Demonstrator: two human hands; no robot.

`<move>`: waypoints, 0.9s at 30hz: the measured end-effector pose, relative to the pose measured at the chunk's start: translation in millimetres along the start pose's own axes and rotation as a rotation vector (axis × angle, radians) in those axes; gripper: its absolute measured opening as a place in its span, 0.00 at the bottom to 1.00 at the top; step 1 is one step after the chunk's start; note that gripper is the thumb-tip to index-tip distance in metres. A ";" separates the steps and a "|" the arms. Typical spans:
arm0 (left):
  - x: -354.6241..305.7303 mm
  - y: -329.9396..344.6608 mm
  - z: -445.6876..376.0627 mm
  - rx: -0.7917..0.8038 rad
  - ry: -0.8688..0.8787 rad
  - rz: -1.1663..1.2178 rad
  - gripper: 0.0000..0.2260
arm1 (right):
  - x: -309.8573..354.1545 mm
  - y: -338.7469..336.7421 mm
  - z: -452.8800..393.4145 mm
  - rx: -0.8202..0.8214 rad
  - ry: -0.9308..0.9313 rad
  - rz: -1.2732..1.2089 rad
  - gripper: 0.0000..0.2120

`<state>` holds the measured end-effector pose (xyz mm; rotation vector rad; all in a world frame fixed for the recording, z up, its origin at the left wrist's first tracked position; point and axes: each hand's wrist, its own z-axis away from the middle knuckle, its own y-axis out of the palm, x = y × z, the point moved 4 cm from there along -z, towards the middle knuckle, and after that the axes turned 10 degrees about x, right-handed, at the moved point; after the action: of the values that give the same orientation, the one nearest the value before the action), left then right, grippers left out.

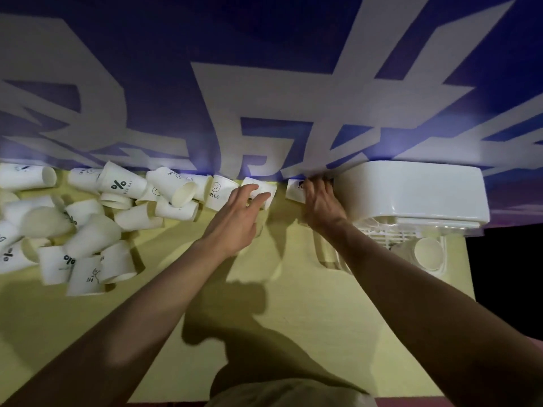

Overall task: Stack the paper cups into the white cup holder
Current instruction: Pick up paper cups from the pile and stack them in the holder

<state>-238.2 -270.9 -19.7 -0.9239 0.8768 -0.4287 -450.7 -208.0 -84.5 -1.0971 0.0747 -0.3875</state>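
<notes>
Several white paper cups lie scattered in a heap on the left of the yellow table, some printed with "%" or "HELLO". My left hand reaches over one cup by the back wall, fingers spread and touching it. My right hand rests against another cup next to the white cup holder; whether it grips that cup is unclear. The holder stands at the back right, with a cup visible in its lower opening.
A blue wall with big white lettering runs directly behind the cups and holder. The yellow table ends at the right near a dark gap. My knee shows at the bottom edge.
</notes>
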 end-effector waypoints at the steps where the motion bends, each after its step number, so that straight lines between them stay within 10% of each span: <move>1: 1.1 2.4 -7.2 0.008 0.008 -0.010 0.32 | -2.4 2.8 -0.9 0.003 0.000 -0.007 0.38; 7: 9.6 13.8 -47.6 0.064 0.001 -0.132 0.36 | -1.8 12.0 8.9 -0.008 -0.012 -0.125 0.24; 27: -9.7 28.4 -80.4 0.310 -0.033 -0.375 0.34 | 11.2 0.5 134.8 -0.109 -0.025 -0.451 0.28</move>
<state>-309.8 -289.6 -63.3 -0.8036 0.5835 -0.8457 -406.7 -96.9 -21.3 -1.2251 -0.1791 -0.7801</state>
